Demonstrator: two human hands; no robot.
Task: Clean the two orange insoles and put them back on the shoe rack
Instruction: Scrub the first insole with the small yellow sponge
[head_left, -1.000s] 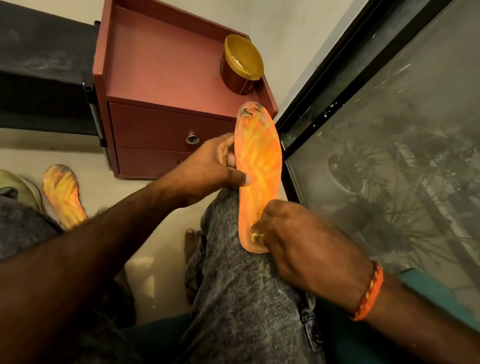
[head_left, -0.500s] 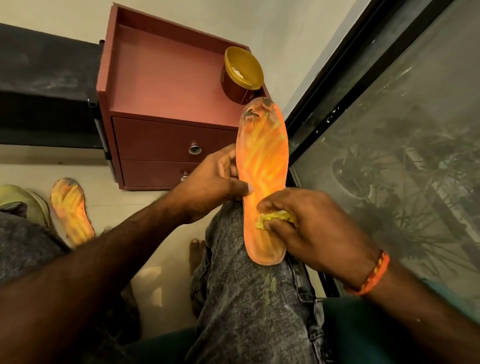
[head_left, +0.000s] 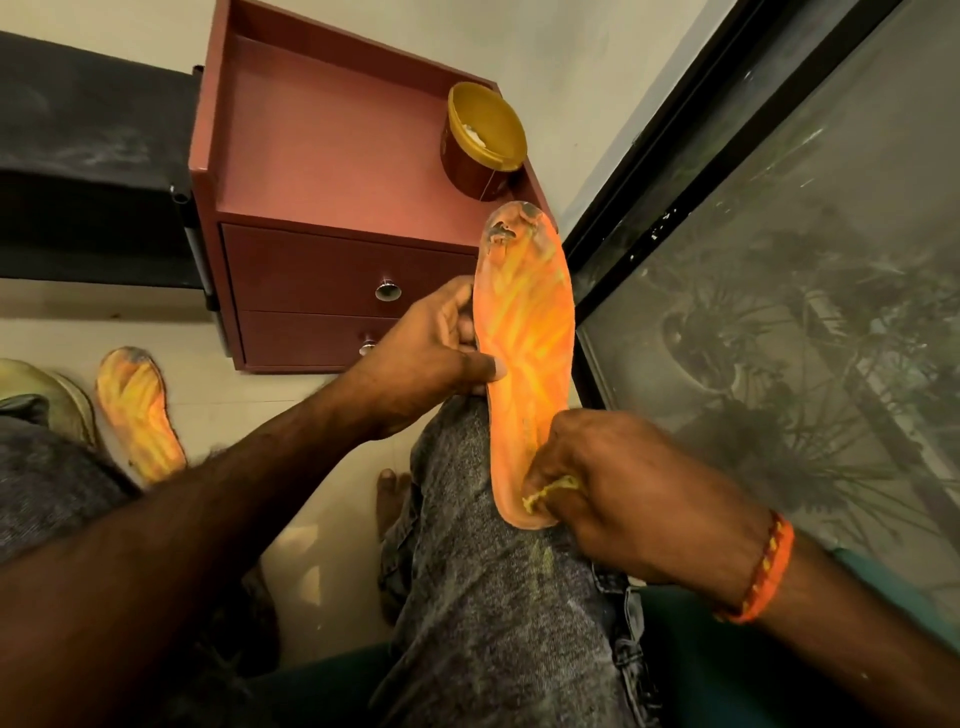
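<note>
An orange insole (head_left: 527, 332) with yellow streaks and a worn, dark toe end rests on my right knee, toe pointing away from me. My left hand (head_left: 431, 358) grips its left edge at the middle, thumb on top. My right hand (head_left: 618, 483) pinches a small yellow cloth (head_left: 553, 491) and presses it on the heel end of the insole. A second orange insole (head_left: 140, 410) lies flat on the floor at the left, apart from both hands.
A red-brown cabinet (head_left: 332, 156) with two drawers stands ahead, with a round yellow-lidded tub (head_left: 483, 140) on top. A black shoe rack shelf (head_left: 88, 156) is at the left. A dark-framed glass pane (head_left: 779, 312) runs along the right. A pale shoe (head_left: 47, 389) lies at far left.
My right hand has slid the yellow cloth from the middle of the insole down to its heel end. My left hand keeps its hold on the insole's edge.
</note>
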